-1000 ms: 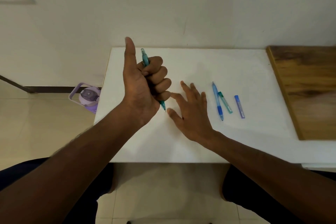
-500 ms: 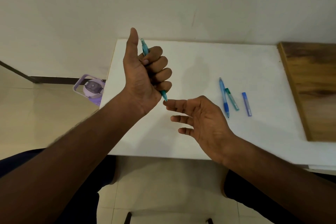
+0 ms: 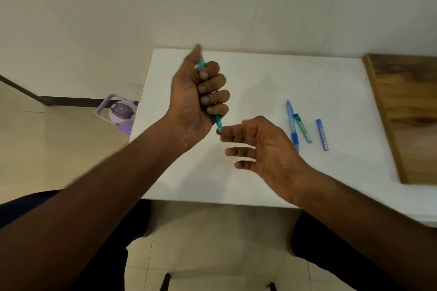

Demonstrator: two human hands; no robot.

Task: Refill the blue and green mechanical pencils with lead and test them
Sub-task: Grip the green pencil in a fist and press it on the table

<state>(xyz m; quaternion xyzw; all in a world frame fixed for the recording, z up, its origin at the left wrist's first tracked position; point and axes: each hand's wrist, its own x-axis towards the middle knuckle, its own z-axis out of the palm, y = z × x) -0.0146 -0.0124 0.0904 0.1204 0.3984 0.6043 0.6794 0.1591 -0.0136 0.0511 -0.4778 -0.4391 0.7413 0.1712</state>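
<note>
Gripping a teal-green plastic mechanical pencil [image 3: 218, 121] in a fist, left hand [image 3: 196, 99] is raised; right hand [image 3: 262, 146] is spread palm-up, fingertip at its tip. Contents of the slim green lead tube [image 3: 303, 128] and blue lead tube [image 3: 322, 134] near the white table's [image 3: 260, 78] right edge cannot be told.

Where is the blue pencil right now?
In the head view, the blue pencil lies on the white table, right of the right hand, with the green lead case alongside it.

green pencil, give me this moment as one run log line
left hand grips green pencil, thumb at top | right hand open, palm up, fingertip at pencil tip | blue pencil on table
</note>
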